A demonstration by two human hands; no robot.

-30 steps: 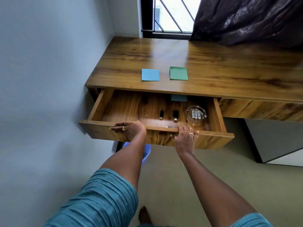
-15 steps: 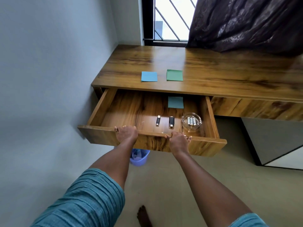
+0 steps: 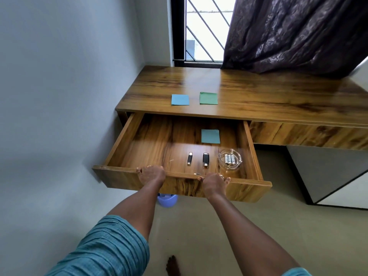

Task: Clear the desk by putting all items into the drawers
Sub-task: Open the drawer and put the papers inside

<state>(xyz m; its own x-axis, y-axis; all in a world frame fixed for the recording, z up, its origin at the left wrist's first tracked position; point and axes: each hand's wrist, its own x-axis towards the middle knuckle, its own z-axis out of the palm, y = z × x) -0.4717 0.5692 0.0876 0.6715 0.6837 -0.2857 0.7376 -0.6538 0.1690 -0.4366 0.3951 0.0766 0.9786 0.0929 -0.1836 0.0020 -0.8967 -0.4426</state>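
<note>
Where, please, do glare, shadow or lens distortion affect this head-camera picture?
Head view: the window is blown out white; its light glares off the desk top near the back; the rear half of the drawer sits in the desk's shadow; the wide-angle lens tilts and bends the wall and desk edges.

A teal, ribbed short left sleeve (image 3: 111, 246) fills seven o'clock, a sliver of the matching right sleeve (image 3: 296, 274) shows at five, forearms are bare, the left hand (image 3: 151, 175) and right hand (image 3: 214, 183) each wear a thin ring, and a bare foot (image 3: 173, 265) is at six.

Outstretched left hand (image 3: 151, 174) and right hand (image 3: 214, 182) grip the drawer (image 3: 119, 178).
</note>
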